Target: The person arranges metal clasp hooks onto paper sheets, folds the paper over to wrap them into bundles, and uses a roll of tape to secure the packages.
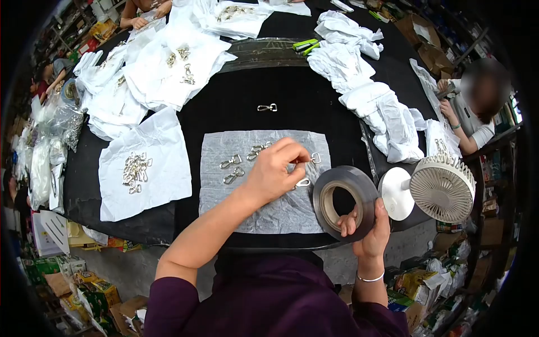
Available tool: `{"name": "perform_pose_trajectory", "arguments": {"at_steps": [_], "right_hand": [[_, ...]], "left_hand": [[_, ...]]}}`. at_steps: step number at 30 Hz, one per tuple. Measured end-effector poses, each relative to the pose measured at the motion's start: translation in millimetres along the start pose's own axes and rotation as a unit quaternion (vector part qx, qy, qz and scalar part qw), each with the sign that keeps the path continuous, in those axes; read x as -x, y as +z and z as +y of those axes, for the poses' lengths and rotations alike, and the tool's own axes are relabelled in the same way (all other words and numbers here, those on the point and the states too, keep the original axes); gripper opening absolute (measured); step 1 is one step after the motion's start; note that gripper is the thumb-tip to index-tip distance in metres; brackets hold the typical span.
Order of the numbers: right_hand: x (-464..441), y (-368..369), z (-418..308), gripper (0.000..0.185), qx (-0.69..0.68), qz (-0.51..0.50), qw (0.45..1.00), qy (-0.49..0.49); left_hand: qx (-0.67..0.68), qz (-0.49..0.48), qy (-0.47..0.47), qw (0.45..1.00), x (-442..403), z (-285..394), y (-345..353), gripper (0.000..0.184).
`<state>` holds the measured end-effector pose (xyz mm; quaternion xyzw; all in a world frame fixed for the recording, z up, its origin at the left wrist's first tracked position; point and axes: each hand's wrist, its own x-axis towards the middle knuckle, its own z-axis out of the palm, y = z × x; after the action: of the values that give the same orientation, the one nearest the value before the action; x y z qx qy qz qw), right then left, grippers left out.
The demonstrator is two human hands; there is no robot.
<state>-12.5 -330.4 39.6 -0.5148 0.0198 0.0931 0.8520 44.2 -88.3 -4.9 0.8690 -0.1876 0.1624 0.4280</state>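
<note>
A sheet of thin white paper lies on the black table in front of me, with several metal snap hooks on its upper half. My left hand is over the sheet, thumb and forefinger pinched on a snap hook near the sheet's right side. Upright at the sheet's right edge, a roll of dark grey tape is held by my right hand, whose fingers reach through its core. Beyond the sheet lies a single snap hook.
Left of the sheet, another paper bears a pile of hooks. Stacked papers with hooks stand behind it. Wrapped white bundles, green scissors and a white fan are on the right. Co-workers sit at right, far left and top left.
</note>
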Motion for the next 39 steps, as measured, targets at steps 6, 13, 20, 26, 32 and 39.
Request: {"name": "perform_pose_trajectory", "arguments": {"at_steps": [6, 13, 20, 26, 32, 39], "right_hand": [[-26, 39, -7, 0.040, 0.068, -0.046, 0.986, -0.143], [-71, 67, 43, 0.037, 0.182, -0.089, 0.965, -0.166], [-23, 47, 23, 0.031, 0.128, -0.064, 0.976, -0.164], [12, 14, 37, 0.040, 0.125, -0.041, 0.975, -0.178], [10, 10, 27, 0.044, 0.107, -0.030, 0.985, -0.129], [-3, 40, 11, 0.041, 0.118, -0.095, 0.960, -0.235]], "left_hand": [[-0.038, 0.092, 0.036, 0.994, 15, -21, 8, 0.016], [-0.067, 0.079, -0.017, 0.995, 24, -22, 2, 0.015], [-0.166, 0.144, 0.082, 0.972, 19, -3, 8, 0.013], [-0.116, 0.026, 0.070, 0.991, 31, 14, 21, 0.012], [0.036, 0.044, 0.010, 0.998, 41, 32, 12, 0.015], [-0.075, 0.069, 0.028, 0.994, 55, 16, 8, 0.017]]}}
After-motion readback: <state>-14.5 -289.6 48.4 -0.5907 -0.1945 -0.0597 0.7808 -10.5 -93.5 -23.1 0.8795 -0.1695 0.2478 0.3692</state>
